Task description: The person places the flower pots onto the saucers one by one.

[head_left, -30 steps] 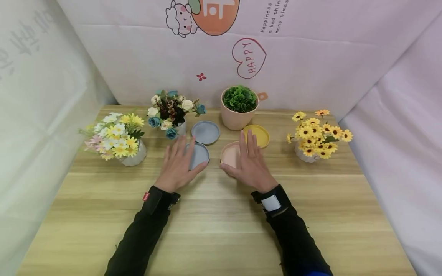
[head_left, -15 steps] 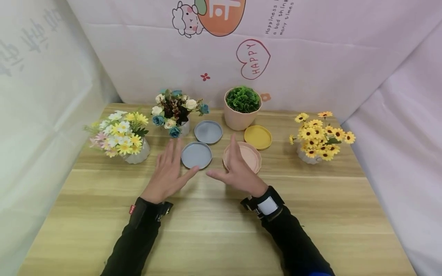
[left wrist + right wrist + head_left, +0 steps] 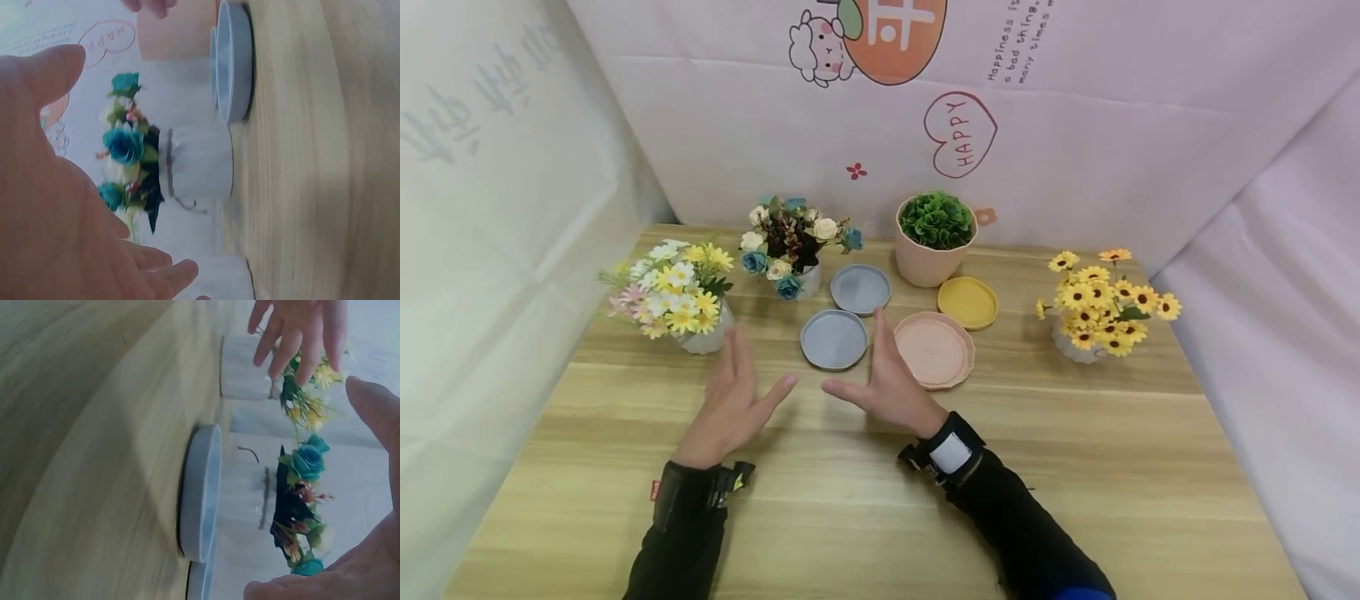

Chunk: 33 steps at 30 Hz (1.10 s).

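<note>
My left hand (image 3: 727,411) hovers over the table with thumb spread, its fingertips close to the white pot of yellow and white daisies (image 3: 679,287). My right hand (image 3: 891,385) is held with straight fingers and thumb apart, between the near blue-grey saucer (image 3: 833,340) and the pink saucer (image 3: 934,350). Neither hand holds anything. Behind lie a second blue-grey saucer (image 3: 861,289) and a yellow saucer (image 3: 967,302). The left wrist view shows a white pot (image 3: 200,162) with teal roses (image 3: 125,145) beyond the left hand.
At the back stand a pot of blue and cream roses (image 3: 793,242) and a pink pot with a green plant (image 3: 934,237). A pot of small sunflowers (image 3: 1097,304) stands at the right. White printed cloth (image 3: 1075,142) hangs behind the wooden table (image 3: 850,525).
Both hands have moved left and somewhat towards the body, off the saucers they overlapped. The head view has shifted slightly. The pots and saucers stay put on the table.
</note>
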### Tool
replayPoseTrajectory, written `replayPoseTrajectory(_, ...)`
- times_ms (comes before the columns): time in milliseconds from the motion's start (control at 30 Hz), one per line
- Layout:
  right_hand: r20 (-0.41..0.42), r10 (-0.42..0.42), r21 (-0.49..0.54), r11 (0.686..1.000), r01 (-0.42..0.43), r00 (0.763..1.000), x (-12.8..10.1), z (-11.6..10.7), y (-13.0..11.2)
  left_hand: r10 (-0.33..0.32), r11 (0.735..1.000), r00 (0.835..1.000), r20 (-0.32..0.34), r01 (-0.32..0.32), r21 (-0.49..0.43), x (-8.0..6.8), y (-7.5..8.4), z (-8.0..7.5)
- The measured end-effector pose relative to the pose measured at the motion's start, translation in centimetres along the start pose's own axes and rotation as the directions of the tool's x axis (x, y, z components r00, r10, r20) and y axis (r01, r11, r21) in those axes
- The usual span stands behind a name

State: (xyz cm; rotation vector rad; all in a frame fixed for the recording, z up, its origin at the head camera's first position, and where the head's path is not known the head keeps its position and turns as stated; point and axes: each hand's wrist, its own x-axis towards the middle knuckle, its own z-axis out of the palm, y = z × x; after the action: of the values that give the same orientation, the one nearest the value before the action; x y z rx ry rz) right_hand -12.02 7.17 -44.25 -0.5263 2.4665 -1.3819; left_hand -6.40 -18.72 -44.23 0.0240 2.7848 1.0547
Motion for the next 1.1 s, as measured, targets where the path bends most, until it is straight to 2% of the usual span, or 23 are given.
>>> replayPoseTrajectory(300, 0.000, 0.040, -0.154, 0.987, -0.040, 0.999, 1.4, 0.8, 0.5, -0.125, 0.992, 0.991, 0.035, 0.126, -0.011, -2.3, -2.1, -1.9)
replayPoseTrajectory(400, -0.011, 0.073, -0.194, 0.978, -0.074, 0.997, 1.9, 0.9, 0.5, -0.170, 0.985, 0.984, 0.058, 0.171, -0.011, -2.2, -3.1, -2.7)
replayPoseTrajectory(567, -0.058, 0.110, -0.266, 0.956, -0.122, 0.992, 3.0, 1.3, 0.6, -0.237, 0.970, 0.967, 0.090, 0.240, -0.024, -1.2, -5.0, -4.7)
replayPoseTrajectory(633, -0.073, 0.113, -0.315, 0.940, -0.130, 0.991, 3.5, 1.6, 0.6, -0.209, 0.976, 0.976, 0.053, 0.212, -0.048, -0.5, -5.7, -5.5)
replayPoseTrajectory(733, -0.084, 0.101, -0.407, 0.904, -0.127, 0.991, 4.1, 2.1, 0.6, -0.085, 0.990, 0.994, -0.062, 0.077, -0.118, 0.6, -6.6, -6.3)
replayPoseTrajectory(800, -0.095, 0.084, -0.460, 0.880, -0.118, 0.992, 4.3, 2.4, 0.5, 0.013, 0.988, 0.990, -0.139, -0.034, -0.154, 1.3, -7.2, -6.6)
replayPoseTrajectory(867, -0.111, 0.065, -0.501, 0.858, -0.112, 0.992, 4.5, 2.6, 0.6, 0.076, 0.978, 0.979, -0.189, -0.110, -0.177, 2.3, -7.6, -6.8)
replayPoseTrajectory(933, -0.127, 0.049, -0.525, 0.844, -0.109, 0.991, 4.7, 2.7, 0.6, 0.089, 0.970, 0.973, -0.213, -0.133, -0.203, 3.1, -7.9, -6.8)
replayPoseTrajectory(1000, -0.139, 0.041, -0.543, 0.833, -0.110, 0.989, 4.9, 2.8, 0.6, 0.075, 0.960, 0.968, -0.239, -0.135, -0.245, 4.0, -8.1, -6.9)
replayPoseTrajectory(1100, -0.151, 0.036, -0.559, 0.821, -0.115, 0.988, 5.1, 2.9, 0.5, 0.015, 0.935, 0.959, -0.282, -0.113, -0.337, 5.1, -8.4, -6.8)
